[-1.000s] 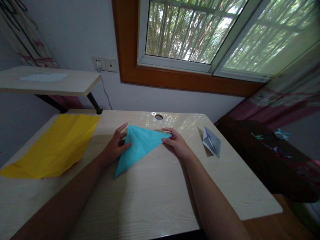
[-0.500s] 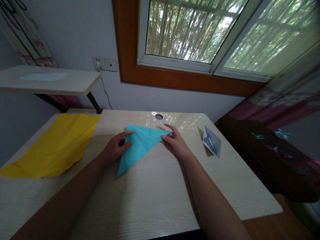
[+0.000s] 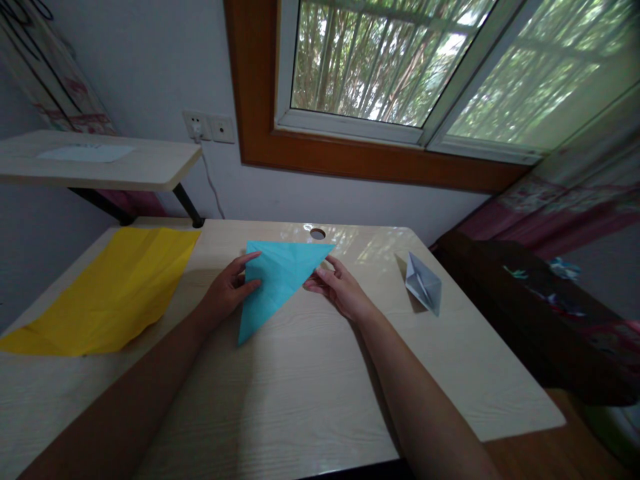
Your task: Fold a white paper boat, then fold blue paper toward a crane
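A light blue sheet of origami paper [image 3: 274,277], folded into a triangle with faint creases, is held just over the desk, one corner pointing down toward me. At its left edge, my left hand [image 3: 231,283] is closed on it, thumb and index finger in front and the other fingers partly hidden behind. Along the slanted right edge is my right hand [image 3: 343,287], its thumb at the rim and its fingertips partly behind the paper below the right corner. Its exact contact with the paper is partly hidden.
A large yellow paper sheet [image 3: 115,293] lies on the desk [image 3: 310,400] at left, below a raised shelf [image 3: 165,170]. To the right stands a folded grey paper piece [image 3: 423,285]. A round cable hole [image 3: 317,234] sits near the back edge, below the window.
The blue triangle has turned slightly, so its top edge is now level. My right hand has slid from the right corner down along the slanted edge. My left hand has shifted slightly left.
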Demonstrator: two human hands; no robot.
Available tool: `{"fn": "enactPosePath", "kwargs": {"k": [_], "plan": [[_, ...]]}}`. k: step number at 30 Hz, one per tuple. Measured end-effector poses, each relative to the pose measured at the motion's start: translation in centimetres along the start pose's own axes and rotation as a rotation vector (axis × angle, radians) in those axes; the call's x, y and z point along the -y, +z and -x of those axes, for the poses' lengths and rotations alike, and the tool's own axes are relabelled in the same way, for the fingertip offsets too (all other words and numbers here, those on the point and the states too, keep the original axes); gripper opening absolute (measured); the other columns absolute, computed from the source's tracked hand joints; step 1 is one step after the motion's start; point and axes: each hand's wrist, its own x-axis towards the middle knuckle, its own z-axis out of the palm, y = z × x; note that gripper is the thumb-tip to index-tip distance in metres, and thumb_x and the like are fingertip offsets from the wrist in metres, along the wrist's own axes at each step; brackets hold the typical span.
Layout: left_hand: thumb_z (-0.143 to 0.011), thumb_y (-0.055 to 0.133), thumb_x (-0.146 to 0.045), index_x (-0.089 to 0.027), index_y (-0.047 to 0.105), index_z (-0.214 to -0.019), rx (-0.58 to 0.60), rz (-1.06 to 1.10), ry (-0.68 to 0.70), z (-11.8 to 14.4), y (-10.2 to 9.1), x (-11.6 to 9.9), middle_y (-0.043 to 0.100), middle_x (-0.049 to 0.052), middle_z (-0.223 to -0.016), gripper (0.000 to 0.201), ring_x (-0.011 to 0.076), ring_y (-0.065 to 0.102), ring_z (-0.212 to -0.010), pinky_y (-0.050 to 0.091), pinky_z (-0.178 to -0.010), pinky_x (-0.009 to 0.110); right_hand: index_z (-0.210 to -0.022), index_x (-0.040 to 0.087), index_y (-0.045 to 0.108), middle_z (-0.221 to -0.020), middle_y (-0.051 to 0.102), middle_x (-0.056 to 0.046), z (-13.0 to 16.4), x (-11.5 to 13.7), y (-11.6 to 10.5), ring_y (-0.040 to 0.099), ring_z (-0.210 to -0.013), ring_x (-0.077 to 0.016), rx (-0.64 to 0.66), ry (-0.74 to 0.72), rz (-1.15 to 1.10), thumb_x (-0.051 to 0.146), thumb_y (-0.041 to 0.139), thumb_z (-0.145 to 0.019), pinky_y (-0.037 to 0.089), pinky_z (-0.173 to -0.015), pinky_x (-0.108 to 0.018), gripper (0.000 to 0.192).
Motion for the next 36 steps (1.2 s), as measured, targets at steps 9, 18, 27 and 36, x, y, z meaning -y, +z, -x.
{"fn": "enactPosePath", "kwargs": {"k": [9, 18, 27, 36], "plan": [[-0.085, 0.075, -0.036, -0.031, 0.041, -0.148, 0.131, 0.070, 0.049, 0.2, 0.9, 0.5, 0.058, 0.011, -0.138, 0.072, 0.0211, 0.067, -0.100, 0.058, -0.078, 0.029, -0.108, 0.021, 0.066, -0.099, 0.073, -0.005, -0.1, -1.2, 0.8, 0.070, -0.085, -0.0171, 0.070, -0.008, 0.115, 0.040, 0.082, -0.077, 0.059, -0.077, -0.031, 0.039], [-0.083, 0.077, -0.035, -0.035, 0.030, -0.151, 0.100, 0.129, 0.050, 0.1, 1.3, 0.3, 0.046, 0.013, -0.152, 0.083, 0.0178, 0.069, -0.095, 0.059, -0.077, 0.030, -0.103, 0.021, 0.063, -0.089, 0.072, -0.002, 0.0, -1.1, 1.2, 0.066, -0.076, -0.0145, 0.052, -0.041, 0.124, 0.034, 0.086, -0.072, 0.055, -0.069, -0.028, 0.040], [-0.085, 0.073, -0.037, -0.029, 0.031, -0.150, 0.004, 0.111, 0.037, -0.5, 1.2, 0.6, 0.059, 0.011, -0.134, 0.078, 0.0172, 0.070, -0.092, 0.057, -0.075, 0.029, -0.105, 0.023, 0.056, -0.087, 0.068, 0.001, 0.0, -1.4, 1.2, 0.064, -0.074, -0.0146, 0.040, -0.053, 0.157, 0.031, 0.087, -0.069, 0.054, -0.069, -0.029, 0.048], [-0.086, 0.071, -0.038, -0.023, 0.045, -0.130, -0.031, 0.119, 0.034, -0.5, 1.1, 0.2, 0.069, 0.005, -0.111, 0.053, 0.0167, 0.070, -0.086, 0.059, -0.072, 0.030, -0.110, 0.026, 0.052, -0.089, 0.070, 0.002, -0.2, -1.3, 0.8, 0.063, -0.071, -0.0139, 0.036, -0.082, 0.128, 0.035, 0.084, -0.074, 0.049, -0.061, -0.026, 0.049]]}}
